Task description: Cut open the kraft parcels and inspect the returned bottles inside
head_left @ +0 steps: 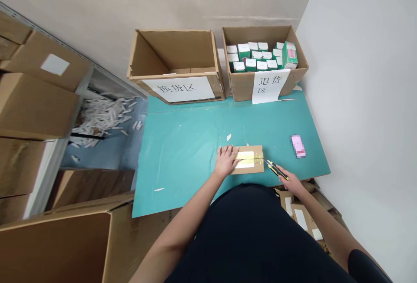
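Note:
A small cardboard box (243,171) with a white label and clear yellowish tape lies on the table near its front edge. My left hand (225,160) rests on the left end of this box with its fingers laid out over the top. In my right hand (290,182) is a yellow and black utility knife (276,170). The knife points left, and its tip is at the right end of the box, by the tape. A dark line runs lengthwise along the middle of the label toward the tip.
Two open cartons with paper signs stand at the table's back: the left carton (182,75) and the right carton (241,93), which holds several green-and-white boxes (250,64). A blurred-out pink object (298,146) lies on the teal table (182,144). Stacked cartons (32,105) stand at left.

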Demonstrator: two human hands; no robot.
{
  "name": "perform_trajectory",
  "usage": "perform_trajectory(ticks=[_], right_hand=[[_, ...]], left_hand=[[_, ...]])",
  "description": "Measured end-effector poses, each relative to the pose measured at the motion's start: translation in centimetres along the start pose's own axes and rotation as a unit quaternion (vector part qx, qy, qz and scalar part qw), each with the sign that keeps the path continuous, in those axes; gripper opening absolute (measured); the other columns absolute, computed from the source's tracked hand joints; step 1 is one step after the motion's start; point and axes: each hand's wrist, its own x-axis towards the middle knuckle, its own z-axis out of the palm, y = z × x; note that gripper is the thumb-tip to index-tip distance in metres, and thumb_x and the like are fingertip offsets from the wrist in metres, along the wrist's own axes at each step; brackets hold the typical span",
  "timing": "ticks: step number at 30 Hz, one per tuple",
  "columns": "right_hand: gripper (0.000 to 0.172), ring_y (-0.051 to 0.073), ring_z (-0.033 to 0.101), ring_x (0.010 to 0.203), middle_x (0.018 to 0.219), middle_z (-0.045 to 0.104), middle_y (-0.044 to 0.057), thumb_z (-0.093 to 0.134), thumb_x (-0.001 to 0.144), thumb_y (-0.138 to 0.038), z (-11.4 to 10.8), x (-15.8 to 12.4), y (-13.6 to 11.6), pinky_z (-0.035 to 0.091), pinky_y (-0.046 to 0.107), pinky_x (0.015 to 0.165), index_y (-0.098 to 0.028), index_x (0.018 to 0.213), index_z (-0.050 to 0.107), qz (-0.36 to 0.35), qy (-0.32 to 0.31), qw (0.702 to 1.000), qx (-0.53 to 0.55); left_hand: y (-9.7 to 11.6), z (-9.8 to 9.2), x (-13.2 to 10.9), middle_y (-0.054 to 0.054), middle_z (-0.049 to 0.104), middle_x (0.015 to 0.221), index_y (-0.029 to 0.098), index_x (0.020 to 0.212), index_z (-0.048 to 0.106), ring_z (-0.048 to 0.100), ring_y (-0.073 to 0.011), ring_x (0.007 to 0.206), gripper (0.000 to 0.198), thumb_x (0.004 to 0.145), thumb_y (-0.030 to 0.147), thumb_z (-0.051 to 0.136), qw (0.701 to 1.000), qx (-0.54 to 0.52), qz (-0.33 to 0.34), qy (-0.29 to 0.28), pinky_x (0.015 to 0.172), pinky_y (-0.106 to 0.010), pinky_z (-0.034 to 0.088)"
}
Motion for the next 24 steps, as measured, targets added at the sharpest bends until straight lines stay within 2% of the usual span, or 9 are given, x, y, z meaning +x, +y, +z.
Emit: perform_trajectory(ticks=[8,12,18,24], right_hand=[[0.077,0.008,0.038,0.041,0.066,0.057,-0.004,0.061,0.078,-0.043,1.0,-1.3,-0.1,0.035,0.021,0.041,-0.019,0.15,0.049,0.036,0.001,0.998,0.042],[0.077,0.008,0.038,0.04,0.064,0.057,-0.005,0.062,0.077,-0.043,1.4,-1.9,-0.4,0.032,0.021,0.039,-0.021,0.15,0.049,0.046,0.007,0.997,0.063],[0.076,0.008,0.04,0.039,0.064,0.06,-0.005,0.063,0.075,-0.042,2.0,-3.2,0.5,0.036,0.022,0.038,-0.021,0.147,0.052,0.038,0.013,0.998,0.05],[0.075,0.008,0.04,0.04,0.066,0.061,-0.004,0.064,0.076,-0.047,1.1,-3.3,1.2,0.035,0.022,0.037,-0.019,0.144,0.055,0.021,0.033,0.997,0.069]], left_hand=[[-0.1,0.0,0.0,-0.018,0.053,0.146,0.023,0.146,0.053,0.044,-0.0364,0.136,0.056,0.097,0.049,0.052,1.0,0.001,0.012,-0.005,0.119,-0.059,0.021],[-0.2,0.1,0.0,-0.018,0.052,0.147,0.024,0.147,0.052,0.043,-0.036,0.137,0.055,0.097,0.048,0.052,1.0,-0.005,0.009,-0.009,0.12,-0.059,0.018],[-0.1,0.0,0.1,-0.016,0.052,0.148,0.027,0.146,0.052,0.042,-0.036,0.139,0.055,0.096,0.047,0.054,0.999,-0.035,-0.006,-0.021,0.121,-0.059,0.018],[-0.3,-0.3,0.1,-0.016,0.052,0.149,0.026,0.146,0.053,0.042,-0.0348,0.14,0.054,0.096,0.048,0.053,0.999,-0.034,0.0,-0.025,0.122,-0.057,0.017]])
